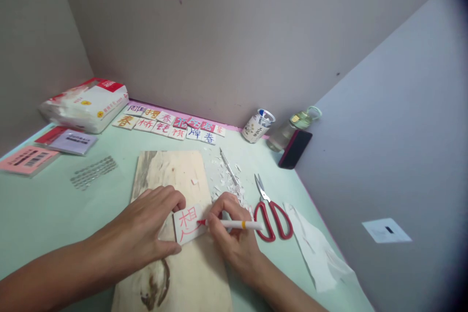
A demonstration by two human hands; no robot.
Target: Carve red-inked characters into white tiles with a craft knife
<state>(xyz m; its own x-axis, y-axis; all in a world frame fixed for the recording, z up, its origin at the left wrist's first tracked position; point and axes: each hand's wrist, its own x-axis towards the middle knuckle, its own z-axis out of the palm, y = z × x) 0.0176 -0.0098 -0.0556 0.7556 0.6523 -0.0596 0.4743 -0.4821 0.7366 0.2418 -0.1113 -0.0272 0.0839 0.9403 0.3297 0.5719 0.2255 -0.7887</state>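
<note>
A small white square tile (190, 238) with a red character drawn on it lies on a wooden board (183, 170). My left hand (153, 224) grips the tile from its left side, forefinger at the top edge and thumb at the lower corner. In my right hand (234, 234) is a white marker (252, 225) with a yellow band, held between closed fingers. Its red tip touches the right part of the tile. Red-handled scissors (272, 214) lie open-bladed to the right of the board.
Lettered tiles (146, 124) line the back beside a tissue pack (91, 107). A craft knife (229, 167) lies among white shavings. A cup (257, 126), a bottle (281, 136), and a phone (295, 149) stand back right. White tissue (318, 253) lies right; packets (31, 160) left.
</note>
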